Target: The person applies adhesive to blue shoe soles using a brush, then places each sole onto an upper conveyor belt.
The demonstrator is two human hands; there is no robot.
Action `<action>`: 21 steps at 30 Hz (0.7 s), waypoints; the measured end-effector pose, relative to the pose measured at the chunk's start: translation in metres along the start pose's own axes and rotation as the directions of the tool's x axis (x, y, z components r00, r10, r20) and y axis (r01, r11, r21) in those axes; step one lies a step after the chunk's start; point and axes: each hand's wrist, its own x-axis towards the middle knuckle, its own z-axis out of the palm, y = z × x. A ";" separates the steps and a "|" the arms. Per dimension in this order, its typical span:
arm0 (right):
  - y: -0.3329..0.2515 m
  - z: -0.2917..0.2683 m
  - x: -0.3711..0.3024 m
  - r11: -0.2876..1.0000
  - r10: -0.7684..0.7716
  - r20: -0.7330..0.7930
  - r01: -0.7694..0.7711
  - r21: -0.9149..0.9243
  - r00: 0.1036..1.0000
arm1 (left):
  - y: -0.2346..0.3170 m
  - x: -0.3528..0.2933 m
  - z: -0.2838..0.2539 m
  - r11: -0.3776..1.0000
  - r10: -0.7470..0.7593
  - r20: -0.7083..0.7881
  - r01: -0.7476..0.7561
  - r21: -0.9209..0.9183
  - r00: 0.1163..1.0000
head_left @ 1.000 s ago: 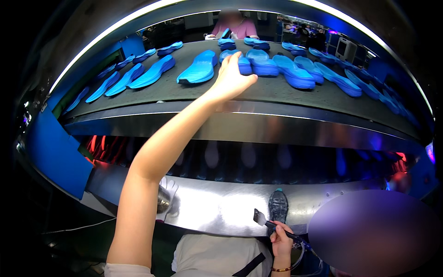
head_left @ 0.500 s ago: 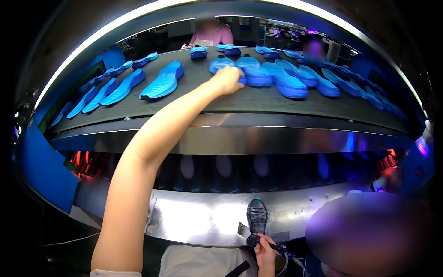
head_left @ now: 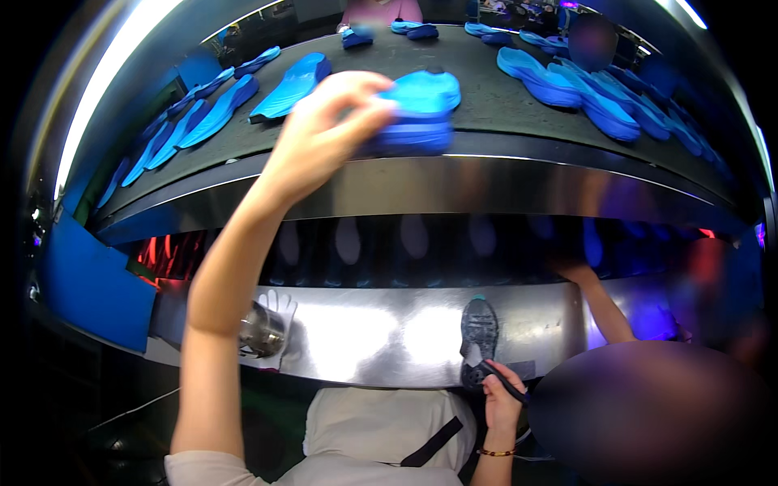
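Blurred by motion, a thick blue shoe sole [head_left: 420, 105] is held up at the near edge of the upper belt. My left hand [head_left: 332, 125] grips it by its left side, thumb and fingers closed; whether a second sole is with it, I cannot tell. Low in front of me, my right hand [head_left: 504, 393] is closed around a black-handled tool [head_left: 506, 384]. Its pale flat end lies over a dark grey shoe bottom [head_left: 479, 322] on the metal ledge [head_left: 365, 336].
More blue soles [head_left: 293, 85] lie along the dark belt [head_left: 389, 65]. A metal cup [head_left: 262, 330] and a white glove [head_left: 285, 306] rest on the ledge's left. A co-worker's arm [head_left: 608, 308] reaches into the lower rack from the right; another person in pink [head_left: 381, 11] is across the belt.
My left hand has drawn back from the belt, bringing blue sole with it, and a gap shows among the soles. My right hand's tool has turned over the shoe bottom. The view has shifted.
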 end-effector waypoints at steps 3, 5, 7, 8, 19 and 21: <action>-0.006 0.005 0.004 0.995 -0.056 -0.021 0.058 0.077 0.998 | 0.011 -0.079 -0.001 0.771 -0.352 -0.534 -0.085 -0.631 0.769; -0.014 0.009 0.007 0.988 -0.095 0.014 0.093 0.120 0.995 | 0.023 -0.114 0.005 0.584 -0.524 -0.307 0.073 -0.809 0.794; -0.029 0.014 0.008 0.985 -0.090 0.023 0.086 0.151 0.996 | 0.017 -0.151 0.007 0.190 -0.669 0.218 0.447 -0.874 0.710; -0.034 0.016 0.005 0.982 -0.100 0.034 0.093 0.167 0.994 | 0.012 -0.177 0.019 0.111 -0.639 0.277 0.442 -0.890 0.718; -0.011 0.070 0.023 0.998 0.043 0.281 -0.026 -0.063 0.959 | 0.016 -0.278 0.169 -0.720 -0.249 0.721 0.374 -0.584 0.647; -0.006 0.076 0.034 0.995 0.093 0.267 -0.077 -0.070 0.959 | 0.022 -0.270 0.163 -0.725 -0.282 0.728 0.358 -0.588 0.625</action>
